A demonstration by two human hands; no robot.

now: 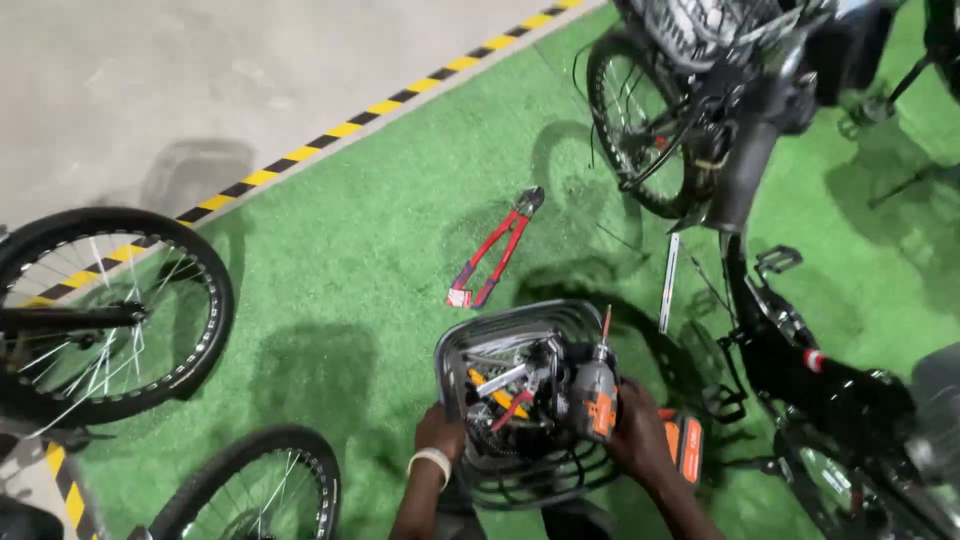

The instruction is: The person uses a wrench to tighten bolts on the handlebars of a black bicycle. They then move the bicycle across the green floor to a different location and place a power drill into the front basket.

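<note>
Both of our hands work at the bottom of the view. Our left hand (440, 432), a pale band at its wrist, curls its fingers over the near rim of a dark wire basket (478, 335). Our right hand (640, 435) wraps closed around the grip of one grey and orange cordless drill (596, 392), whose bit points up and away from us over the basket. The basket sits on green artificial turf (380, 280) and holds a jumble of metal hand tools, too tangled to count. Beyond it lies one pair of red-handled bolt cutters (492, 250). To the right stands one dark bicycle (760, 300). Two more bicycle wheels show at left. Farthest off, one yellow-and-black striped line (330, 135) borders grey concrete.
</note>
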